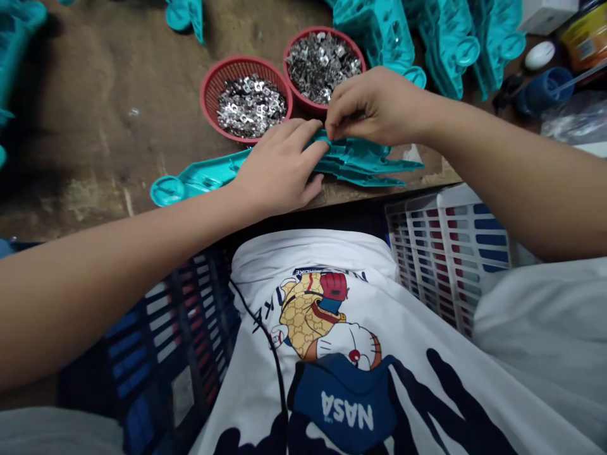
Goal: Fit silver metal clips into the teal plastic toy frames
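A long teal plastic part (208,173) lies along the near edge of the wooden table, its round end to the left. Over its middle rests my left hand (284,165), fingers across the top and thumb at the near side, holding it down. My right hand (374,107) is closed in a pinch just above the part, close to my left fingertips. Whatever its fingers pinch is hidden. Right behind my hands stand two red plastic baskets; the left basket (207,101) and the right basket (290,69) both contain many small shiny metal clips.
More teal parts (446,44) are grouped at the back right, with another teal part (183,16) at the back. A blue cup (540,91) stands far right. Below the table edge are a white crate (443,253) and a dark blue crate (165,328).
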Motion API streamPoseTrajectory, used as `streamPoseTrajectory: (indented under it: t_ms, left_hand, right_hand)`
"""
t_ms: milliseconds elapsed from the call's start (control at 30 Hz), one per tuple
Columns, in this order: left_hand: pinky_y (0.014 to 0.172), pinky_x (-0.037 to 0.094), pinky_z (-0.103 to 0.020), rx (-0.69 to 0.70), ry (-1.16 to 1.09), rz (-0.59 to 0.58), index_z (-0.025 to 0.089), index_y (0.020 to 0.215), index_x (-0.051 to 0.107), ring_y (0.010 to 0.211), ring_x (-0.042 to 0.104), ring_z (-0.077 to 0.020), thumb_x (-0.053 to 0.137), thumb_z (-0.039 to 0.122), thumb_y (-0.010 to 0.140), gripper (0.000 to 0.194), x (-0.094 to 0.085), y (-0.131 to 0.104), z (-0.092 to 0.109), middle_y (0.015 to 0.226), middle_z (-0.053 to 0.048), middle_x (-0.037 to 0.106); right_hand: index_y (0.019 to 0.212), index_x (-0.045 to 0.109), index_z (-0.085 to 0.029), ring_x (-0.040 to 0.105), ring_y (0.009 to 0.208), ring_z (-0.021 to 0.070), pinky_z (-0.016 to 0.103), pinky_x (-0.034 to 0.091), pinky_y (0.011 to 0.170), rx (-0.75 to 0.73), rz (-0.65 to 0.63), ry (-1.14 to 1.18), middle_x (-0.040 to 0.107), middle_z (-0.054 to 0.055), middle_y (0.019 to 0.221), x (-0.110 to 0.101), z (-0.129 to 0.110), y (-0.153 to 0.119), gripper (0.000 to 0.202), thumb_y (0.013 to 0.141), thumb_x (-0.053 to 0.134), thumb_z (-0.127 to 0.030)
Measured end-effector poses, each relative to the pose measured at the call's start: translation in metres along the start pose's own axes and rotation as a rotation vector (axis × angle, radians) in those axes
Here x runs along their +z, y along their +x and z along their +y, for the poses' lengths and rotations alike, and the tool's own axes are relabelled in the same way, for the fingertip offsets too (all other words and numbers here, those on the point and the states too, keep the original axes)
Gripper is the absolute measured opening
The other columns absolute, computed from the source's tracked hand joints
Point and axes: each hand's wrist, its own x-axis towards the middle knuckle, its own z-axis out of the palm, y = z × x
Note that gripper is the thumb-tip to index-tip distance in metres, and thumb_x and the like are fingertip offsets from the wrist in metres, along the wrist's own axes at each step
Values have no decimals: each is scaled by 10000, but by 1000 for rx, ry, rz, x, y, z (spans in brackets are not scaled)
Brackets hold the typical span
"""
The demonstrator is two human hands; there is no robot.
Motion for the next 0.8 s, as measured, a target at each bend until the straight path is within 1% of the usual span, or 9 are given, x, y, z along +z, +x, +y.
streamPoseTrajectory:
  t_ms: [100,167,267,367,400,467,533,667,800]
  left_hand:
    - [1543,405,-897,-12,-10,8,299,1474,839,1805,558,-625,869,326,893,582,1,1,0,1807,-174,715]
    - [1544,398,-905,-12,-14,16,293,1465,839,1803,553,-630,866,336,893,574,2,1,0,1811,-182,717]
    - [1541,388,-919,-10,-20,19,289,1448,845,1789,567,-632,855,346,892,560,3,2,-1,1802,-180,724]
    - [1545,388,-913,-14,-20,20,292,1436,851,1788,572,-629,853,343,892,547,3,2,-1,1800,-175,727]
    - [1545,391,-909,-13,-20,21,292,1435,853,1787,573,-627,853,343,893,544,3,2,-1,1801,-176,727]
    - [1543,403,-902,-9,-20,24,290,1437,854,1779,582,-625,852,341,898,541,3,2,0,1803,-180,729]
    - [1539,419,-892,-6,-16,26,285,1441,856,1768,595,-619,849,336,903,540,3,2,0,1798,-183,736]
    - [1540,440,-867,2,5,28,275,1458,862,1760,609,-607,845,323,910,551,2,3,0,1787,-190,750]
    - [1535,444,-867,25,34,15,272,1489,865,1756,616,-606,839,316,919,572,2,2,-1,1803,-200,748]
  right_hand:
    - [1223,960,-190,833,1249,254,389,582,1136,1,68,53,943,142,1360,5,8,3,374,1113,672,-402]
    - [1176,956,-237,838,1187,238,384,592,1105,14,99,75,961,102,1285,7,12,3,358,1068,681,-440]
    - [1148,946,-243,841,1185,249,408,597,1114,24,87,83,963,119,1296,8,15,3,359,1052,685,-470]
    - [1113,947,-242,854,1184,260,435,588,1075,-15,91,93,958,135,1274,8,17,5,469,1044,687,-627]
    - [1120,951,-233,856,1189,263,444,584,1066,-27,86,95,957,144,1273,9,18,5,506,1041,680,-653]
    - [1163,958,-213,851,1199,265,447,586,1070,-27,69,100,956,155,1296,9,20,6,521,1043,672,-631]
    - [1172,962,-218,840,1173,258,425,596,1071,-18,69,104,959,142,1290,10,22,7,507,1031,676,-613]
    - [1138,986,-254,808,1111,226,388,600,1093,-23,99,42,960,103,1278,13,24,10,587,1011,635,-707]
    - [1190,1006,-273,780,1085,222,388,594,1097,-26,112,-48,953,106,1296,12,21,10,613,1038,599,-706]
